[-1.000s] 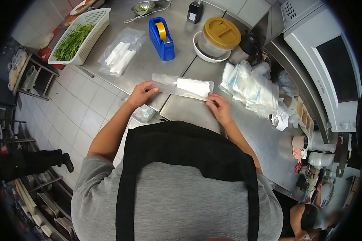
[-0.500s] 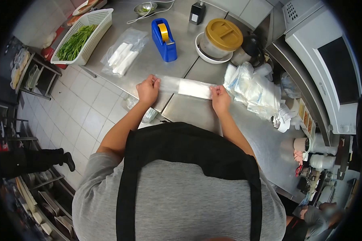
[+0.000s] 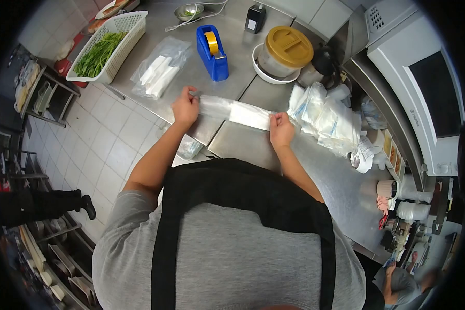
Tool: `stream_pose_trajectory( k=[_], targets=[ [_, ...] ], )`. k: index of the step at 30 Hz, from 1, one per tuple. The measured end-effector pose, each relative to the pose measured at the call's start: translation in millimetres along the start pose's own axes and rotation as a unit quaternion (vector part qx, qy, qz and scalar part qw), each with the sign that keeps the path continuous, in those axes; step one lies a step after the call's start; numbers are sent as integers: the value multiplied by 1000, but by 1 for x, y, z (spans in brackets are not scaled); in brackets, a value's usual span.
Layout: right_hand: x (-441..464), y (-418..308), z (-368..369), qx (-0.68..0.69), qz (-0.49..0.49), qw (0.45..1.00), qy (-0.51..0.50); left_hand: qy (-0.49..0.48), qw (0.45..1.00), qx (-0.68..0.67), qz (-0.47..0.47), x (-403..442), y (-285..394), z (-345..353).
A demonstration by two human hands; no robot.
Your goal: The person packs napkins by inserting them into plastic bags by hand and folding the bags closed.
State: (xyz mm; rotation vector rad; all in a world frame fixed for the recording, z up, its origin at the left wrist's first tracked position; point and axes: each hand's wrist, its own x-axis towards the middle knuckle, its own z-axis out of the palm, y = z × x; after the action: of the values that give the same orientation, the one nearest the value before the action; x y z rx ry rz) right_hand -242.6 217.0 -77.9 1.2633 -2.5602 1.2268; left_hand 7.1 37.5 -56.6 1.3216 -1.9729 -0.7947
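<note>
A clear plastic bag (image 3: 215, 106) is stretched flat above the steel counter between my hands, with a flat white bundle (image 3: 249, 114) in its right part. My left hand (image 3: 185, 107) is closed at the loose left end of the bag, its fingertips curled over the edge. At the other end, my right hand (image 3: 281, 130) pinches the corner by the bundle between thumb and fingers. Beyond my left hand lies another clear bag (image 3: 176, 50) with several white rolled bundles (image 3: 159, 73) on it. A blue tape dispenser (image 3: 212, 54) with yellow tape stands behind the stretched bag.
To the right sits a heap of white plastic packs (image 3: 323, 116). Behind it are a tub with a yellow lid (image 3: 289, 47) in a white bowl and a microwave (image 3: 423, 88). A basket of greens (image 3: 113, 62) is at far left. Other people are visible at lower left and lower right.
My left hand has shifted slightly left and up along the bag's end, its fingers more curled. My right hand has barely moved. The person at lower right has changed posture.
</note>
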Motion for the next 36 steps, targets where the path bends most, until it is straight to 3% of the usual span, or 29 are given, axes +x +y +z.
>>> stream_pose_trajectory(
  k=[2, 5, 9, 12, 15, 18, 19, 22, 24, 28, 33, 36],
  targets=[
    [0, 2, 0, 4, -3, 1000, 3, 59, 983, 119, 127, 2, 4, -7],
    [0, 1, 1, 12, 1, 1000, 3, -36, 928, 86, 360, 4, 42, -8],
    [1, 0, 1, 15, -4, 1000, 10, -131, 907, 12, 401, 17, 88, -13],
    [-3, 0, -2, 13, 1, 1000, -2, -216, 871, 92, 431, 25, 76, 8],
    [9, -6, -4, 4, -3, 1000, -26, -290, 892, 136, 318, 27, 53, 19],
    [30, -13, -4, 18, -5, 998, -63, -240, 917, 67, 313, 1, 36, 17],
    [41, -16, -4, 28, -7, 997, -77, -232, 934, 51, 267, -11, 33, 19],
    [61, -31, -9, 5, -169, 984, 57, -199, 970, -17, 138, -48, 34, 39],
    [56, -45, -23, 36, -179, 982, 43, -173, 979, -90, 68, -70, 46, 59],
    [5, -48, -42, 84, -185, 979, -7, -183, 975, -102, 68, -88, 74, 80],
    [-54, -29, -40, 9, -246, 965, -88, -224, 967, -96, 71, -91, 86, 71],
    [-62, -23, -37, -10, -269, 956, -115, -205, 959, -32, 191, -94, 70, 71]
  ],
)
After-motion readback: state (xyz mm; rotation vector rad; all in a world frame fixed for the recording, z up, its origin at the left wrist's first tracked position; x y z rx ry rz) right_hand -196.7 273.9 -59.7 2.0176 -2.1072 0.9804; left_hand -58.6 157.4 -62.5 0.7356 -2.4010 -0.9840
